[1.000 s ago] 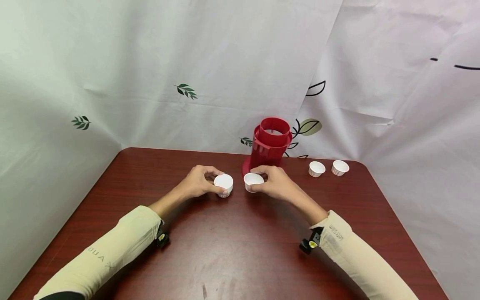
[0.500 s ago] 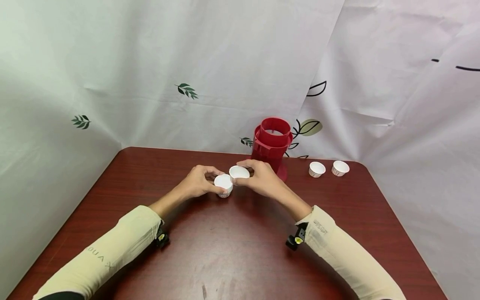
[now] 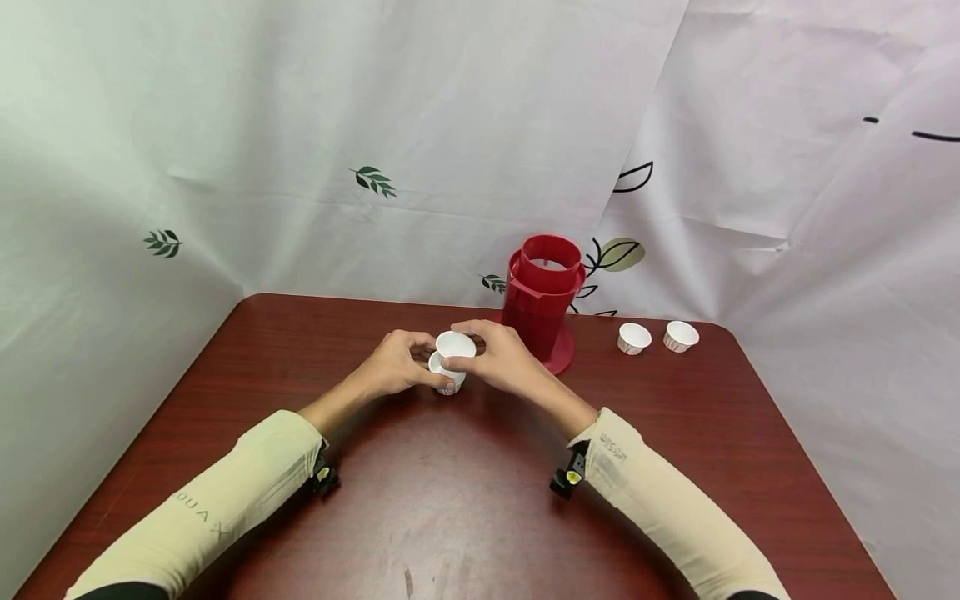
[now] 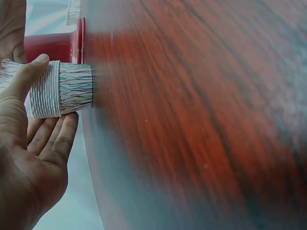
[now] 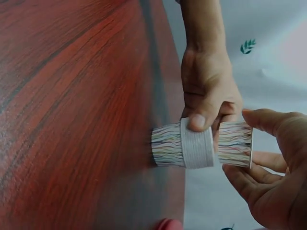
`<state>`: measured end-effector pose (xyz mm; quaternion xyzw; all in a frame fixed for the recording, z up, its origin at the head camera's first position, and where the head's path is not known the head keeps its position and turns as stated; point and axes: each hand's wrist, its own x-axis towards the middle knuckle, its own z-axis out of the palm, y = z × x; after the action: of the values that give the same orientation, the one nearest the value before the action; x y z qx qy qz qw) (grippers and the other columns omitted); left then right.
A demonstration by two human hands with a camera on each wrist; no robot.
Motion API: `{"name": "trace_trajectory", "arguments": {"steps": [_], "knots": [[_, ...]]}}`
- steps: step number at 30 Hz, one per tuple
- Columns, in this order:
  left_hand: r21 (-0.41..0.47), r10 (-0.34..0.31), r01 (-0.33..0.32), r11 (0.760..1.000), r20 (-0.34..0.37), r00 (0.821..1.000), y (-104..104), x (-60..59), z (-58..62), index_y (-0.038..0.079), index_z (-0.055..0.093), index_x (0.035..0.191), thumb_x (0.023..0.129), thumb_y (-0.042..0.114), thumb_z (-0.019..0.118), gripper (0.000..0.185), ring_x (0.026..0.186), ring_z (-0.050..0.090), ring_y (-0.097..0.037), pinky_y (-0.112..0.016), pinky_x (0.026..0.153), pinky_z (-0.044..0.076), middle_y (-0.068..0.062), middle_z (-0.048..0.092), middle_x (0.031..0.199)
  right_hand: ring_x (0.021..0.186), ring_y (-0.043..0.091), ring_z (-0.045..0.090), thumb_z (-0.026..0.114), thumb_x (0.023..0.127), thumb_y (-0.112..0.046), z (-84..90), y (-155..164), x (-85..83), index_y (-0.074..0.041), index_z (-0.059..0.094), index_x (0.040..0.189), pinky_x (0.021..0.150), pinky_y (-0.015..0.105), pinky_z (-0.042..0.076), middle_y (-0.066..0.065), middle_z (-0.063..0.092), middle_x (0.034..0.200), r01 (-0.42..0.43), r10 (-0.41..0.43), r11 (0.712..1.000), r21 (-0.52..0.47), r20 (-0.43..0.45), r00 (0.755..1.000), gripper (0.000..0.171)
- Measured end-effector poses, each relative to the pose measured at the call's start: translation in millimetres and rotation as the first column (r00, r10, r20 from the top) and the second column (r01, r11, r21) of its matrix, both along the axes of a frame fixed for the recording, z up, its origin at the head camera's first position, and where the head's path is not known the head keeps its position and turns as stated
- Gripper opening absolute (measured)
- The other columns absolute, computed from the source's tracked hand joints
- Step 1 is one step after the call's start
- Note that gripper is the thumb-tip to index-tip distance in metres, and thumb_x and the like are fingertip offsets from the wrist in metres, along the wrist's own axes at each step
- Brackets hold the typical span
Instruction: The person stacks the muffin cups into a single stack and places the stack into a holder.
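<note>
Dark wood table (image 3: 465, 500) below me: my left hand (image 3: 393, 365) pinches the standing cup (image 3: 448, 379), while my right hand (image 3: 501, 358) grips a second cup (image 3: 455, 343) just above it, near the red holder (image 3: 542, 300).

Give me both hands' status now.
Left hand: holding lower cup on the table.
Right hand: holding upper cup above it.

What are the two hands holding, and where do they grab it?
The left hand pinches the lower paper cup by its rim band; it stands on the table. The right hand holds the upper cup by its sides, just above.
</note>
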<state>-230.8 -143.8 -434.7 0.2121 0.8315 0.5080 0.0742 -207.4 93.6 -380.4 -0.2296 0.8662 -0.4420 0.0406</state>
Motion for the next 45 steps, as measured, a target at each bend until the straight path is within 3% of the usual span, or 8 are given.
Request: {"name": "trace_trajectory", "arguments": {"steps": [3,7,9,13,18,23,31,45], "knots": [[-0.004,0.005,-0.005,1.0,0.008,1.0,0,0.6,0.8,0.003,0.082,0.109,0.076,0.017,0.106,0.044,0.087,0.08,-0.011,-0.021,0.077,0.063,-0.007,0.086,0.101,0.113,0.021,0.077,0.093,0.095,-0.034,-9.8,-2,-6.5,-0.002,0.073,0.146,0.097,0.032,0.065,0.013,0.079,0.137,-0.017,0.017,1.0,0.015,-0.017,1.0,0.064],[-0.019,0.014,-0.014,1.0,0.006,1.0,0,0.5,2.1,0.003,0.082,0.11,0.075,0.017,0.106,0.044,0.089,0.08,-0.011,-0.02,0.079,0.063,-0.008,0.086,0.102,0.115,0.021,0.075,0.094,0.094,-0.035,-15.1,-5,-8.8,-0.002,0.072,0.147,0.1,0.038,0.065,0.014,0.078,0.141,-0.017,0.018,0.999,0.037,-0.023,1.0,0.066],[-0.024,0.018,-0.018,1.0,0.005,1.0,1,0.2,2.1,0.001,0.082,0.112,0.076,0.015,0.105,0.045,0.091,0.08,-0.012,-0.019,0.081,0.063,-0.01,0.086,0.103,0.118,0.024,0.075,0.094,0.093,-0.031,-10.5,-8,-3.5,0.0,0.071,0.149,0.103,0.044,0.065,0.016,0.077,0.144,-0.008,0.008,0.998,0.054,-0.003,1.0,0.068],[-0.011,0.024,-0.024,1.0,0.015,1.0,1,-0.7,1.6,-0.002,0.082,0.116,0.076,0.009,0.103,0.047,0.097,0.079,-0.013,-0.018,0.086,0.064,-0.014,0.086,0.108,0.127,0.026,0.077,0.095,0.093,-0.032,-14.7,-7,-4.3,0.001,0.066,0.154,0.11,0.044,0.064,0.017,0.074,0.151,-0.018,0.016,0.999,0.049,0.039,0.999,0.075],[0.009,0.013,-0.013,1.0,0.025,1.0,1,-0.3,1.5,0.0,0.083,0.118,0.075,0.01,0.105,0.048,0.093,0.08,-0.011,-0.02,0.083,0.065,-0.012,0.086,0.108,0.122,0.026,0.081,0.09,0.098,-0.023,-18.7,-5,-4.6,0.0,0.071,0.148,0.105,0.041,0.067,0.015,0.079,0.141,-0.012,0.012,1.0,-0.001,0.076,0.997,0.058],[0.035,-0.004,0.002,0.999,0.045,0.999,1,1.9,2.6,-0.001,0.083,0.119,0.076,0.008,0.105,0.05,0.09,0.08,-0.01,-0.021,0.08,0.066,-0.013,0.086,0.109,0.119,0.024,0.083,0.087,0.099,-0.019,-22.9,0,-6.5,-0.003,0.077,0.139,0.103,0.037,0.068,0.014,0.082,0.132,-0.048,0.048,0.999,0.009,0.058,0.997,0.045],[0.016,-0.024,0.024,1.0,0.046,0.999,0,2.4,3.4,-0.001,0.081,0.126,0.079,0.01,0.104,0.054,0.099,0.082,-0.016,-0.025,0.088,0.068,-0.015,0.085,0.116,0.12,0.021,0.081,0.088,0.1,-0.021,-25.0,4,-12.8,-0.004,0.079,0.139,0.103,0.036,0.067,0.011,0.083,0.132,-0.125,0.127,0.989,0.078,-0.015,0.992,0.043],[0.03,-0.077,0.075,0.997,0.085,0.993,-5,2.3,4.2,0.002,0.078,0.133,0.085,0.013,0.101,0.054,0.107,0.082,-0.017,-0.029,0.095,0.068,-0.014,0.084,0.122,0.118,0.02,0.081,0.087,0.101,-0.023,-28.0,7,-12.6,-0.008,0.077,0.144,0.103,0.038,0.068,0.01,0.083,0.135,-0.14,0.141,0.988,0.069,-0.004,0.99,0.046]]}}
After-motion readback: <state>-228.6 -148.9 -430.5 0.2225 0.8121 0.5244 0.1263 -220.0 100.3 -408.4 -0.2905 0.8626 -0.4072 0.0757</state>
